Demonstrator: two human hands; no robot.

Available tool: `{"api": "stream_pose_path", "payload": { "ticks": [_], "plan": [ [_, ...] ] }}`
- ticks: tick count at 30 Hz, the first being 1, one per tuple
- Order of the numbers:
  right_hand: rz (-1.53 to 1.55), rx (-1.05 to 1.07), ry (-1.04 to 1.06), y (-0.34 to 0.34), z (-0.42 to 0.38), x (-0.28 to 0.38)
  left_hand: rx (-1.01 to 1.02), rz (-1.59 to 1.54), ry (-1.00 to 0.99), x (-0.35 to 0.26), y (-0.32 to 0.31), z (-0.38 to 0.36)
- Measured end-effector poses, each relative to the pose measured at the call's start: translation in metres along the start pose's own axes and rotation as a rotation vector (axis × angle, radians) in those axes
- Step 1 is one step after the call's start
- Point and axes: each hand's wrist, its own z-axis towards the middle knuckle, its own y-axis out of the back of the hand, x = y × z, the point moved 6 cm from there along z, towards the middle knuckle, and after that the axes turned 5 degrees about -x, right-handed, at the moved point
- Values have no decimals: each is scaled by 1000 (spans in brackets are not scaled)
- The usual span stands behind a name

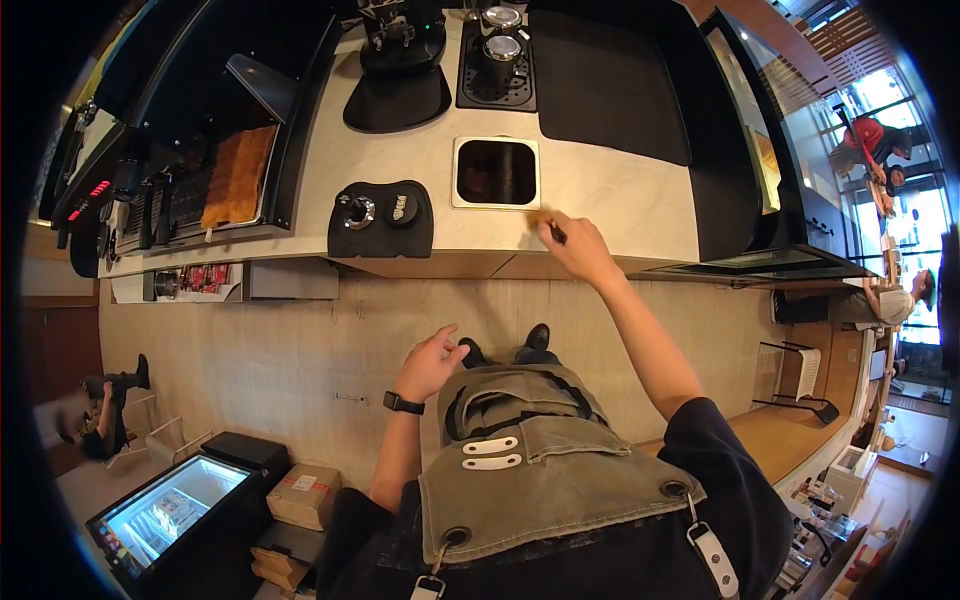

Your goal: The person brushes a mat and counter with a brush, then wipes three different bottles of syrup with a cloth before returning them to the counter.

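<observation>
My right hand (580, 250) is closed around a small brush (541, 217) with tan bristles and a dark handle. The bristles are over the pale counter (620, 205), just off the lower right corner of a square metal-rimmed opening (497, 207) with a dark inside. Down by my apron (590, 490), my left hand (432, 362) hangs over the floor with its fingers apart and nothing in them. Left of the opening, a black mat (380, 244) at the counter's front edge bears a metal-based tool (356, 210) and a dark round tool (402, 208).
Farther back stand a black machine (400, 50) and a drip tray (497, 95) with metal pitchers (502, 50). A dark mat (610, 90) covers the counter's back right. At the left sits an espresso machine (120, 190) with an orange-brown cloth (238, 178). People are at both sides.
</observation>
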Motion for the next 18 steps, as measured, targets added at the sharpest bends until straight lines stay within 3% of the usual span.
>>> {"api": "stream_pose_path", "payload": {
  "ticks": [1, 4, 8, 9, 12, 15, 18],
  "plan": [
    [-23, 107, -2, 1, -3, 1, -2, -16, 1, -2, 6, 4],
    [210, 265, -355, 28, -2, 3, 14, -41, 25, 2, 10, 4],
    [343, -59, -250, 13, 2, -13, 1, 61, -15, 26, 8, 11],
    [275, 131, -340, 11, -4, -19, -9, 101, -40, 30, 8, 10],
    [196, 140, -288, 32, -10, -32, 13, -4, 26, 34, 12, 5],
    [304, -186, -349, 46, 30, -63, 25, -62, 98, 71, -3, 11],
    [339, -343, -235, 36, 87, -82, 33, -31, 148, 120, -27, 19]
  ]
}}
